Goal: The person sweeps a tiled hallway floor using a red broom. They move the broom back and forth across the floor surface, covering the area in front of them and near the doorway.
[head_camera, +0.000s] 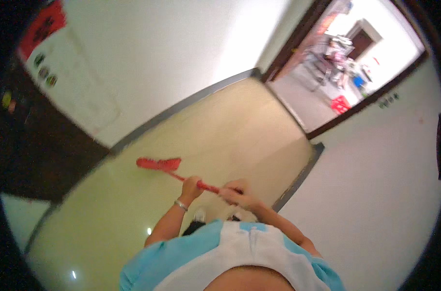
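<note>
A red broom slants across the middle of the view, its broom head (pixel 158 164) low over or on the pale yellow floor (pixel 220 145); I cannot tell whether the bristles touch it. My left hand (pixel 192 187), with a pale band at the wrist, is closed around the red handle (pixel 209 187) on the side nearer the head. Farther up, toward the handle's end, my right hand (pixel 236 192) grips it too, somewhat blurred. Both hands are in front of my body, above my shoes (pixel 199 215).
A dark doorway (pixel 60 134) lies on the left. At the upper right, an open doorway (pixel 289 112) leads to a room with a red basket (pixel 340 104) and cluttered items. White walls (pixel 369 189) with grey baseboards (pixel 191 103) border the floor.
</note>
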`<state>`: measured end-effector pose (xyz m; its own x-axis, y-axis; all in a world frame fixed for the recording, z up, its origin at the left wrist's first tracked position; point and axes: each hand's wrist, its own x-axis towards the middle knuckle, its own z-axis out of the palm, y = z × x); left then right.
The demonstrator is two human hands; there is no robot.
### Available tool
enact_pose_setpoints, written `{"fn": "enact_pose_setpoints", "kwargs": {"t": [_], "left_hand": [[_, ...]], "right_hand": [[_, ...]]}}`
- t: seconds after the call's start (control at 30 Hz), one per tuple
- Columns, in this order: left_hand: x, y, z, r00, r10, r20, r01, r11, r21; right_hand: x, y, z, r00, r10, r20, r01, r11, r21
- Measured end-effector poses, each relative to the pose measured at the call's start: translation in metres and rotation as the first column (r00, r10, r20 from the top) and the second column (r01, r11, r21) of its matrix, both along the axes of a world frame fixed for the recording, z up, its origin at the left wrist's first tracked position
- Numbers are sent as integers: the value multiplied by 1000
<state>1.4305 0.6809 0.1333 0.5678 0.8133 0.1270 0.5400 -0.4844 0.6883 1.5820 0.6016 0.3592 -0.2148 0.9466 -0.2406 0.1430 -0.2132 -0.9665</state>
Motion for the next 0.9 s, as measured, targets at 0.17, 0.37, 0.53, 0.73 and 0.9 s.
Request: {"fn": "enact_pose_setpoints", "kwargs": {"t": [0.17,0.37,0.53,0.73,0.9], "left_hand": [[-28,-19,11,990,78,-121,-72,996,55],[-1,-18,59,937,285,200,-304,950,71],[13,44,35,881,328,340,-366,929,51],[16,83,-36,869,305,388,-360,930,73],[-7,90,-59,800,390,455,-141,860,-490]], "right_hand": [[0,-21,-20,919,-312,-242,326,945,21],[4,-21,29,901,-250,-355,349,903,249],[-24,23,33,987,-98,124,58,954,294],[-67,54,-33,927,45,372,-133,967,215],[-69,67,-64,912,130,390,-237,942,240]]}}
